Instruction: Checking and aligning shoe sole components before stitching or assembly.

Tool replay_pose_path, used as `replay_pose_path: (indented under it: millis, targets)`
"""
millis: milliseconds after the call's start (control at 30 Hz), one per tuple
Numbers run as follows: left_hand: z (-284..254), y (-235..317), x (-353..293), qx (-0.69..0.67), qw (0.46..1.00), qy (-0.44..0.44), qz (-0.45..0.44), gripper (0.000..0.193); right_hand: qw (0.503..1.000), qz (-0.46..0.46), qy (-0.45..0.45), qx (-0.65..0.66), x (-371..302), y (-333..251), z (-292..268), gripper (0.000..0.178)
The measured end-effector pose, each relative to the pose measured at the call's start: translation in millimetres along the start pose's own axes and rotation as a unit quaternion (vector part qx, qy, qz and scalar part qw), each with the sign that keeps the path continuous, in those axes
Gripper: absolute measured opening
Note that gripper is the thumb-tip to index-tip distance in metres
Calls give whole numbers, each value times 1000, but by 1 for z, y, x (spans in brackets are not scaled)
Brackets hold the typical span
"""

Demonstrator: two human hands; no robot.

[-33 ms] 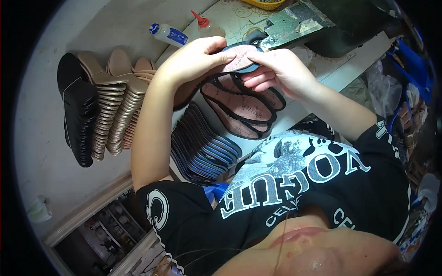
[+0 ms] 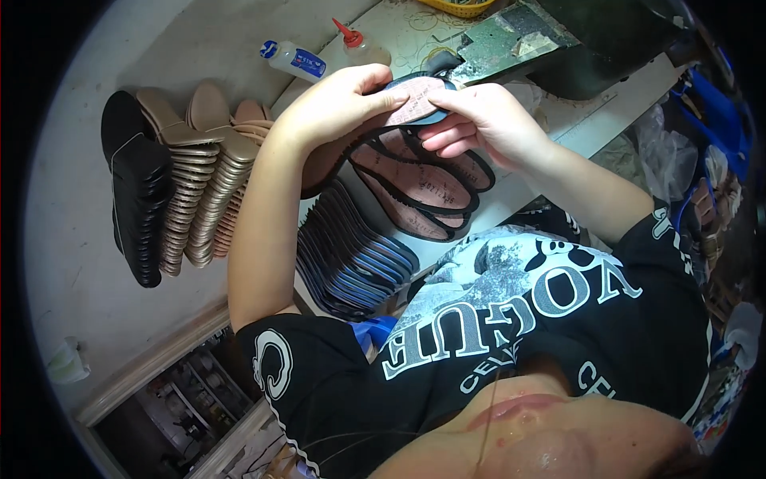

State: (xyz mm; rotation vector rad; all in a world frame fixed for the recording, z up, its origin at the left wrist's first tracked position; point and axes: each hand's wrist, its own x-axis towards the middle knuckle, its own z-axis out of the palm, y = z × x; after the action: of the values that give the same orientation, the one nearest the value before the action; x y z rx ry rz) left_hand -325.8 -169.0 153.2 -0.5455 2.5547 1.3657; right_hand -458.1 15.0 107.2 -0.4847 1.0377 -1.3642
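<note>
Both my hands grip a shoe insole (image 2: 420,97) with a pink printed face and dark edging, close beside a green sewing machine (image 2: 511,44). My left hand (image 2: 347,100) is closed on its left side, thumb on the pink face. On the right edge, my right hand (image 2: 488,120) pinches it between thumb and fingers. The insole's far end meets the machine's black front part (image 2: 441,62), and the contact point is hidden. Below my hands lie several pink, black-edged insoles (image 2: 427,185), overlapping one another. A row of dark insoles (image 2: 351,247) with bluish edges leans near my left forearm.
Bundles of black insoles (image 2: 140,191) and beige-gold insoles (image 2: 171,132) stand at the left. A white bottle with a blue cap (image 2: 294,61) and a red-nozzled bottle (image 2: 359,48) stand behind my left hand. A yellow basket (image 2: 459,6) sits at the far edge; clear plastic (image 2: 666,148) lies right.
</note>
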Motion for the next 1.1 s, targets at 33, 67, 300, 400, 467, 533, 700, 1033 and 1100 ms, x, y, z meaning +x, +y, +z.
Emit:
replay_pose_path:
  millis: [33, 67, 300, 400, 467, 533, 700, 1033, 1100]
  targets:
    - [3, -1, 1, -42, 999, 0, -25, 31, 1000, -2, -1, 1, 0, 0, -1, 43]
    - [5, -1, -1, -83, 995, 3, -52, 33, 1000, -7, -1, -9, 1, 0, -1, 44]
    - [10, 4, -5, -57, 989, -30, -131, 39, 1000, -2, -15, -7, 6, -3, -2, 39]
    - [15, 15, -10, -94, 986, -9, -135, 37, 1000, -4, -19, -4, 10, -1, -4, 38]
    - [15, 13, -10, -95, 984, -8, -147, 37, 1000, -3, -19, -15, 8, -5, -3, 37]
    - [16, 15, -13, -97, 982, -5, -162, 36, 999, -1, -23, -25, 7, -6, -2, 37]
    - [23, 23, -17, -139, 967, 45, -208, 35, 999, 5, -27, -28, 12, -6, -3, 34]
    - [28, 29, -15, -191, 952, 14, -239, 47, 971, 6, -131, -201, 7, -26, -30, 22]
    - [29, 30, -14, -197, 948, 32, -247, 50, 958, 62, -206, -191, -4, -29, -45, 25]
